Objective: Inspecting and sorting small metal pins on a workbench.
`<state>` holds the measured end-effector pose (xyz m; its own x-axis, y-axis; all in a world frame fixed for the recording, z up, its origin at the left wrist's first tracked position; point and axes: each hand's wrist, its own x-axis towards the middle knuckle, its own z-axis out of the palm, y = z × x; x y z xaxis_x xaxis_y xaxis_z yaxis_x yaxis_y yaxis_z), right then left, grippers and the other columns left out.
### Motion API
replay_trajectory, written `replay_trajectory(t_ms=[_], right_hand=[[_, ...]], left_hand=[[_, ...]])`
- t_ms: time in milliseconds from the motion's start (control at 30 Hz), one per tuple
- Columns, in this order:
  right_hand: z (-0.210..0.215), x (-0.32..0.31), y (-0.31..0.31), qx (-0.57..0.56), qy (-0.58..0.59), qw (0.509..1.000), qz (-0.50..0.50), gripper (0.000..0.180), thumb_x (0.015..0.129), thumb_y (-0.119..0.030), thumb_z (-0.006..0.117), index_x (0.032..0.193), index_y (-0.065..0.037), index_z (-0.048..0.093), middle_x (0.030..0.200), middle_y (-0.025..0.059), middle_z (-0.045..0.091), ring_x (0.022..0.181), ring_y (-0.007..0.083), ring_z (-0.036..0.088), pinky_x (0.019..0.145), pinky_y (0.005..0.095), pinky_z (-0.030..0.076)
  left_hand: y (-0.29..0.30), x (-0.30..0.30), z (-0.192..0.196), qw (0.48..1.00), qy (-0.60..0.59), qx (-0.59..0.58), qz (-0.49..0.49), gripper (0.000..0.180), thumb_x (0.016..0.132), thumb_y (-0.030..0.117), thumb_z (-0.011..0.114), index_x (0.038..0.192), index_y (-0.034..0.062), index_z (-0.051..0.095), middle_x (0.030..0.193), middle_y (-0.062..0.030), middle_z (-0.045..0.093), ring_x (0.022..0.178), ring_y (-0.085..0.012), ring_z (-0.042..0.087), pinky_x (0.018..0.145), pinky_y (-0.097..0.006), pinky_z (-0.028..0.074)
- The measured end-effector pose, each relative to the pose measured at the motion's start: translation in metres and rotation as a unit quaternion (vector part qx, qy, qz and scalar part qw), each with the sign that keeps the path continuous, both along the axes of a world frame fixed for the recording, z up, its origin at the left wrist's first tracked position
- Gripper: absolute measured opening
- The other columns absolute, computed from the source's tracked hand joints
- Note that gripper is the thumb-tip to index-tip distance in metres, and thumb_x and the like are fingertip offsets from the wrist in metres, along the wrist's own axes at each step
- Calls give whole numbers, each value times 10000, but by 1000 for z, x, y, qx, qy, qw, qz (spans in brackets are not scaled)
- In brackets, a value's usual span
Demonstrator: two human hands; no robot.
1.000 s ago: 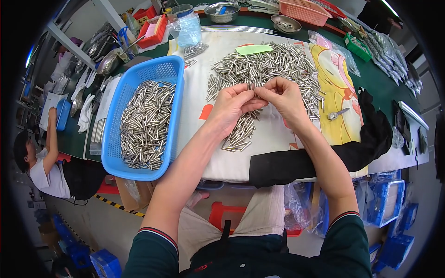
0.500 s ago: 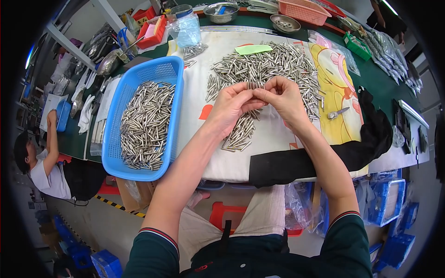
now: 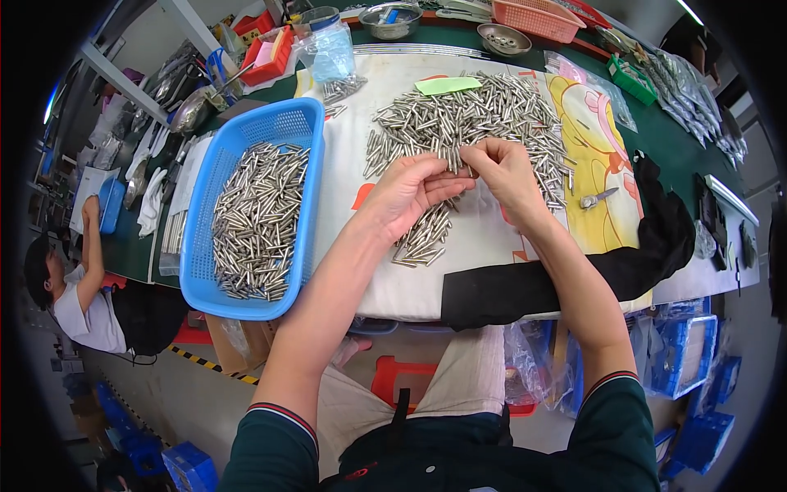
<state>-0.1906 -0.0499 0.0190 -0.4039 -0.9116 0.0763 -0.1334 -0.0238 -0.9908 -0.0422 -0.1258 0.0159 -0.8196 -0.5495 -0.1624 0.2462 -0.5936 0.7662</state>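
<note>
My left hand (image 3: 414, 187) and my right hand (image 3: 502, 168) meet fingertip to fingertip over a white cloth (image 3: 484, 238), both pinching small silver metal pins from a large loose pile of pins (image 3: 467, 123). A smaller bunch of pins (image 3: 422, 234) lies on the cloth just under my left hand. To the left stands a blue plastic basket (image 3: 246, 205) filled with many of the same pins. Exactly how many pins my fingers hold is hidden.
A black cloth (image 3: 557, 279) hangs over the table's front edge. A small metal tool (image 3: 597, 198) lies at the right. Bowls, a pink basket (image 3: 537, 16) and a red tray (image 3: 266, 49) stand at the back. Another person (image 3: 78, 287) sits at the left.
</note>
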Motion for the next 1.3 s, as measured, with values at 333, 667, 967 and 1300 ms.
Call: replay_trajectory(t_ms=[333,667,967,1300], right_hand=[[3,0,2,-4,-10,1000,-17,263,784,-200,604,653,23,559,593,39,570,559,78,557,484,218,393],[8,2,4,0,-9,1000,-1,251,786,-185,643,653,2,539,605,22,554,590,102,614,486,213,414],[8,2,3,5,3,1000,4,249,785,-154,679,659,-32,501,615,-5,516,567,81,558,481,195,413],[-1,-2,-1,3,12,1000,-1,180,798,-118,675,745,3,552,637,-14,530,561,33,527,475,172,404]], left_hand=[[-4,0,-4,996,23,64,-50,224,900,78,449,985,-120,513,1018,-320,579,895,-327,643,755,-305,574],[-3,1,-3,992,42,104,-62,201,887,80,422,896,-101,506,1017,-338,566,932,-374,623,796,-351,561],[-5,0,-5,991,29,112,-74,283,896,105,375,1003,-140,466,1043,-345,551,963,-398,602,828,-383,542],[-3,0,-2,991,10,114,-68,331,895,128,338,1035,-152,445,1066,-356,538,984,-412,589,848,-394,529]])
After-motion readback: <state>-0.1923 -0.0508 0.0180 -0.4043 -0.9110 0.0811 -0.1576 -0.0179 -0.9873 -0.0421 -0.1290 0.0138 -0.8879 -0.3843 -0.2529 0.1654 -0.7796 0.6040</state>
